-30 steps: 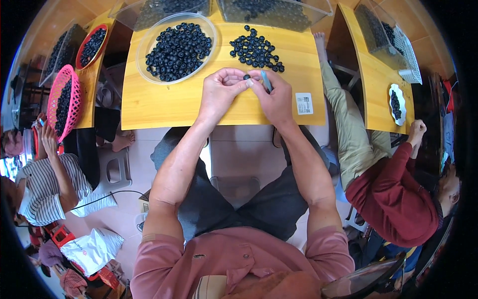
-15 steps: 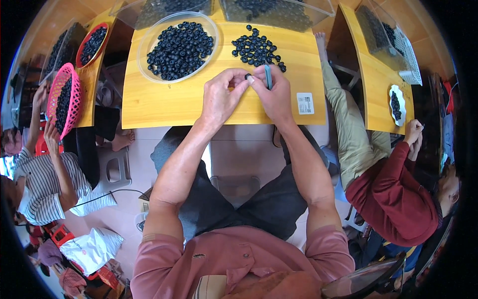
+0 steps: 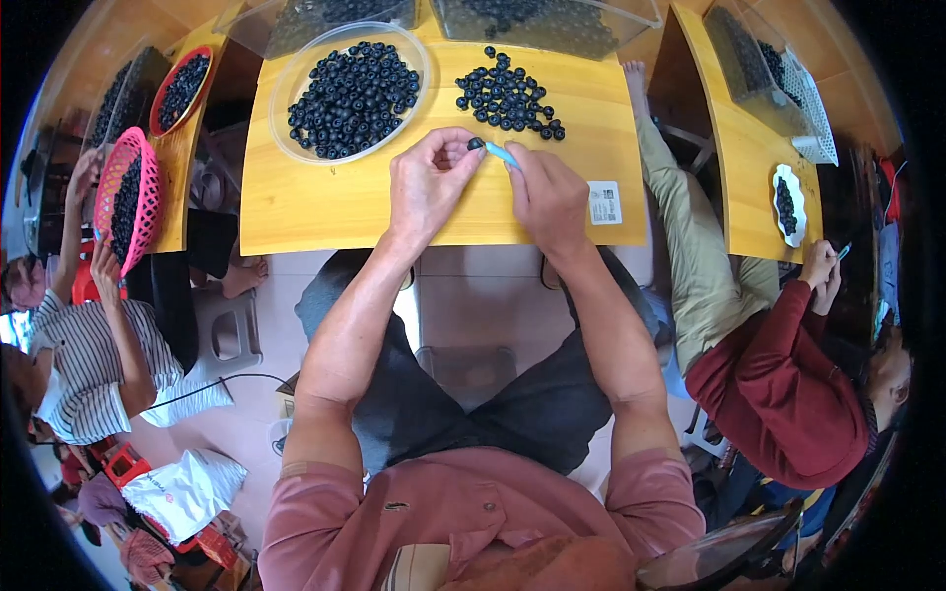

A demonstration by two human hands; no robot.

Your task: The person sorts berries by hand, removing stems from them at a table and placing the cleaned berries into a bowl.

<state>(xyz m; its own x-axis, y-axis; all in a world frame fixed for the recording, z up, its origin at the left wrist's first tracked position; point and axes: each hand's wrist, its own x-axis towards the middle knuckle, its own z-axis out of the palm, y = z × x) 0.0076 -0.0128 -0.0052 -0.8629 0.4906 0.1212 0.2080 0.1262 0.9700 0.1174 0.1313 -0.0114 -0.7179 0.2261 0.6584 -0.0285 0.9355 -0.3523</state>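
Observation:
My left hand (image 3: 432, 182) pinches a small round black bead (image 3: 475, 144) between thumb and fingertips, over the far half of the yellow wooden table (image 3: 345, 212). In my right hand (image 3: 550, 192) is a thin light-blue stick-like tool (image 3: 502, 154), its tip pointing left at the bead and appearing to touch it. Just beyond my hands lies a loose pile of similar black beads (image 3: 505, 98). A round clear plastic tub (image 3: 428, 79) full of such beads stands left of the pile.
Clear bins (image 3: 552, 34) of dark beads line the table's far edge. A white label (image 3: 604, 203) lies near the right edge. Co-workers sit at both sides, one by a pink basket (image 3: 148, 197), another by a small white dish (image 3: 788, 212).
The blue tool has tipped from upright to slanting left, its tip now at the bead. My right hand has turned and moved slightly right and nearer; my left hand has shifted slightly left.

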